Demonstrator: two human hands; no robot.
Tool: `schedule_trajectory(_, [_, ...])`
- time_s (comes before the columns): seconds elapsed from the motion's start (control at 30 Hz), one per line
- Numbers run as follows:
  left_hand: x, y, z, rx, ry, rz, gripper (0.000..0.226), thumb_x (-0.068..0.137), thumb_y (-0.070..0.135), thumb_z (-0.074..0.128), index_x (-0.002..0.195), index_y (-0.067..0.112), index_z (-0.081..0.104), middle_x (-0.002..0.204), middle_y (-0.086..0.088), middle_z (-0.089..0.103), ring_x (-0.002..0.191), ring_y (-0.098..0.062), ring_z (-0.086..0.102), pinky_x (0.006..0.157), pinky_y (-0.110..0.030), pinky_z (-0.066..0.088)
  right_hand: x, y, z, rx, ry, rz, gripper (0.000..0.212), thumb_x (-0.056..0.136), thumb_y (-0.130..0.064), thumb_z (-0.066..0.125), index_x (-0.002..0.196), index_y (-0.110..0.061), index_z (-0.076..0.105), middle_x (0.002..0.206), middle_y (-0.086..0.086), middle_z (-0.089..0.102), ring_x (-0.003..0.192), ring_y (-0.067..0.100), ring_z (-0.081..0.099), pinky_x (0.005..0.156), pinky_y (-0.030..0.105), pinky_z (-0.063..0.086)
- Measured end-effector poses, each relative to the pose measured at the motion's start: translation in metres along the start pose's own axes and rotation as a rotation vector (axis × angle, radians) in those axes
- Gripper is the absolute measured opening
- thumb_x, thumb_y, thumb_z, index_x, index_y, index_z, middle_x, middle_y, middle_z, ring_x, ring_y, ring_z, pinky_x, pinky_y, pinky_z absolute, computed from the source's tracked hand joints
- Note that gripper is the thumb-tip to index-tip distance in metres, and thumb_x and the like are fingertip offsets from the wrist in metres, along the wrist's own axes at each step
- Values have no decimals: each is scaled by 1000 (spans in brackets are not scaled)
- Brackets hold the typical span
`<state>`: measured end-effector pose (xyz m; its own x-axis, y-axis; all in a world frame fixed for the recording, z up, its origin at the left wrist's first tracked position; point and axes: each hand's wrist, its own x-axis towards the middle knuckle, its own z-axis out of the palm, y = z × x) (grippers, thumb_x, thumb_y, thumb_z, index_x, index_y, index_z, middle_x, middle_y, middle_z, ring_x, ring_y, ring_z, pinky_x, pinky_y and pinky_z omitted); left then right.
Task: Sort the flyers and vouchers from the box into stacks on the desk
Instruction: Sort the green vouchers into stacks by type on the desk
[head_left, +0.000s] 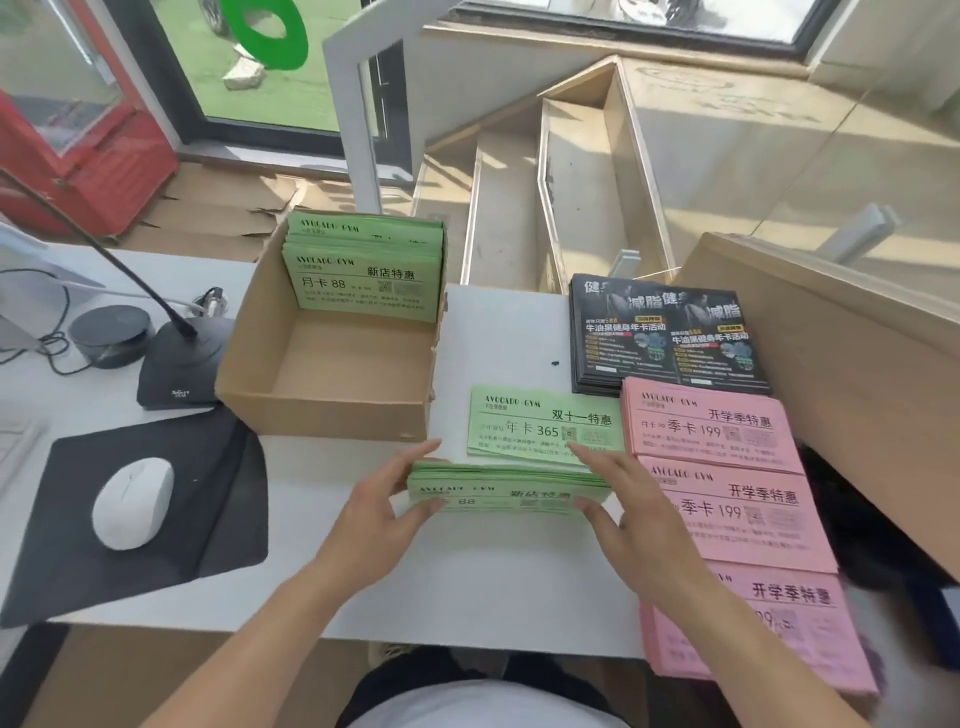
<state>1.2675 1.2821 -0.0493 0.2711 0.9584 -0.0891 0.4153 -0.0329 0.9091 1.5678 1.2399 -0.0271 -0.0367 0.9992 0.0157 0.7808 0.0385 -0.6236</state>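
The stack of green 88 vouchers (506, 491) rests on the white desk (493, 582), just in front of the 365 vouchers (543, 423). The left hand (387, 512) and right hand (621, 501) pinch its short ends, thumbs above. Thin, limp sheets will likely fan or slide; grip both ends squarely. The cardboard box (332, 358) and pink vouchers (727, 483) bound the sides; bare desk lies nearer.

pink vouchers (748, 613) blurred, fine print illegible
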Motion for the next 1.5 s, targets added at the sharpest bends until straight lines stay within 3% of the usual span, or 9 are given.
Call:
schedule_trajectory(0.17, [-8, -2, 23, -188, 149, -153, 47, 96, 5, 64, 131, 35, 54, 113, 19, 72, 110, -6, 66, 93, -19, 52, 0, 2, 5, 55, -115, 204, 70, 101, -26, 56, 146, -62, 17, 113, -21, 58, 106, 6, 59, 91, 32, 52])
schedule_trajectory(0.37, [8, 24, 38, -179, 178, -127, 58, 100, 10, 59, 144, 43, 39, 112, 18, 72, 103, -2, 68, 85, -20, 55, 14, 5, -2, 213, 89, 321, 75, 98, -18, 62, 149, -52, 20, 106, -14, 62, 83, 5, 66, 72, 39, 59])
schedule_trajectory(0.6, [80, 51, 56, 184, 126, -99, 73, 102, 9, 52, 158, 37, 16, 124, 0, 56, 97, -7, 52, 88, -25, 41, 65, 0, -9, -80, 158, 250, 69, 98, -12, 53, 154, -35, 20, 138, -2, 46, 99, 26, 60, 83, 45, 52])
schedule_trajectory(0.67, [91, 49, 58, 237, 99, -138, 77, 99, 8, 55, 160, 27, 12, 137, -5, 51, 111, -15, 47, 94, -25, 37, 74, -1, -6, -195, 95, 257, 70, 97, -9, 49, 156, -30, 19, 137, 2, 42, 93, 26, 58, 78, 43, 51])
schedule_trajectory(0.73, [95, 42, 59, 254, 79, -206, 87, 96, 14, 64, 161, 21, 6, 151, -5, 38, 135, -20, 39, 109, -30, 33, 79, 1, -1, -309, 55, 295, 76, 93, -5, 52, 157, -24, 18, 146, 6, 34, 113, 26, 53, 93, 40, 49])
schedule_trajectory(0.83, [93, 28, 61, 203, 36, -280, 93, 91, 18, 70, 160, 20, 9, 154, -2, 35, 141, -19, 39, 118, -32, 30, 76, 0, 7, -423, -15, 258, 74, 89, -7, 56, 155, -24, 26, 154, 6, 29, 136, 24, 37, 110, 36, 35])
schedule_trajectory(0.93, [94, 20, 62, 96, 51, -318, 89, 89, 16, 70, 158, 25, 16, 152, 1, 45, 135, -16, 48, 115, -38, 38, 69, -3, 20, -456, -130, 140, 66, 89, -12, 55, 150, -28, 37, 150, -1, 38, 132, 21, 38, 108, 34, 33])
schedule_trajectory(1.23, [100, 38, 70, 36, -30, -342, 78, 94, 15, 62, 158, 29, 20, 147, 3, 47, 112, -9, 46, 90, -21, 36, 66, 1, 30, -485, -190, 174, 58, 85, -10, 50, 140, -28, 47, 138, -4, 46, 127, 22, 41, 100, 35, 36])
schedule_trajectory(1.5, [98, 33, 70, 128, -66, -289, 73, 93, 19, 63, 156, 24, 26, 163, 2, 28, 149, -16, 26, 121, -33, 24, 67, 0, 29, -469, -173, 175, 50, 92, -22, 51, 141, -28, 48, 140, -4, 46, 128, 21, 41, 102, 36, 38])
